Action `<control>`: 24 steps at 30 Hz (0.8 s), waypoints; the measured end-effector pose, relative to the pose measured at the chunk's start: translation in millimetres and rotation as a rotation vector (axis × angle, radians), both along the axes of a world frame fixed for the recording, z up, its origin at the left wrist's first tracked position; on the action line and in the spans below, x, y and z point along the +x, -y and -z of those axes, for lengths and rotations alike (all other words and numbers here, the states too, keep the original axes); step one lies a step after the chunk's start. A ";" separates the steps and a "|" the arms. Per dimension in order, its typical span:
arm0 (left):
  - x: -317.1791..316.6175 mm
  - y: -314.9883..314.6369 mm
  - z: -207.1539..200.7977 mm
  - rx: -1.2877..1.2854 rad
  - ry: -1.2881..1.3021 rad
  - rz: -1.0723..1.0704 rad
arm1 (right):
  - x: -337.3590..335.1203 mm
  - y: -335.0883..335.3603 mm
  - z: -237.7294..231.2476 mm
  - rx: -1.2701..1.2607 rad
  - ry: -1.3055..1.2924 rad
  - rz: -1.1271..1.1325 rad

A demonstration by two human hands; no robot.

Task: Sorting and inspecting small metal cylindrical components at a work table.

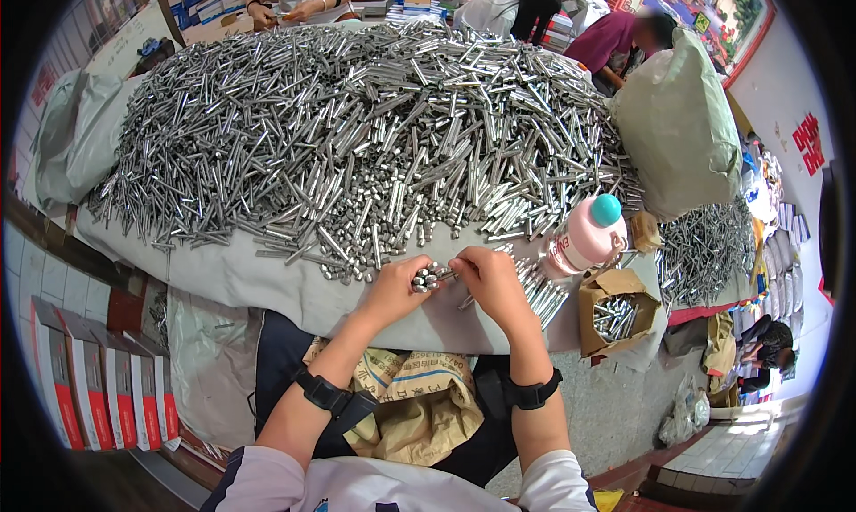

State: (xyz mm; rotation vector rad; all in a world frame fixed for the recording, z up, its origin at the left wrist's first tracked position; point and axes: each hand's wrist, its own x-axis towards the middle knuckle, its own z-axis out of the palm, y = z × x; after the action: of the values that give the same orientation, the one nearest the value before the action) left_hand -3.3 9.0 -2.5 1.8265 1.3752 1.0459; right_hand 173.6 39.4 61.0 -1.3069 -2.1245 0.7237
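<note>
My left hand (398,289) is closed around a small bundle of shiny metal tubes (427,279), their round ends showing. Close beside it, my right hand (492,278) pinches a single metal tube (448,274) that points at the bundle; whether it touches the others I cannot tell. Beyond both hands rises a large heap of loose metal tubes (383,129), with short metal pieces (367,209) along its near side. More tubes (541,296) lie in rough rows just right of my right hand.
To the right stand a pink bottle (580,236) with a teal cap and a cardboard box (590,323) holding tubes. Sacks (678,124) flank the heap. A brown paper sack (415,409) rests on my lap. Boxes (102,387) stand left; a person (308,0) works across.
</note>
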 end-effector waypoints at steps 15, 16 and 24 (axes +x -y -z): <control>-0.7 -0.4 1.6 0.033 -0.043 -0.001 | 5.2 -1.0 -7.8 -0.129 -0.086 -0.102; -0.9 -0.7 2.6 0.028 -0.058 -0.006 | 6.3 -1.8 -8.4 -0.235 0.046 -0.040; 0.0 -0.5 1.0 -0.016 0.008 0.001 | 11.6 -7.9 -3.5 -0.076 -0.195 -0.185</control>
State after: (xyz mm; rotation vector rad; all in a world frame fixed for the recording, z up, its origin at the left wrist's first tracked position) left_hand -3.3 9.5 -3.4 1.8097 1.3744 1.0382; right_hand 185.1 47.3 64.6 -1.0391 -2.0936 0.9753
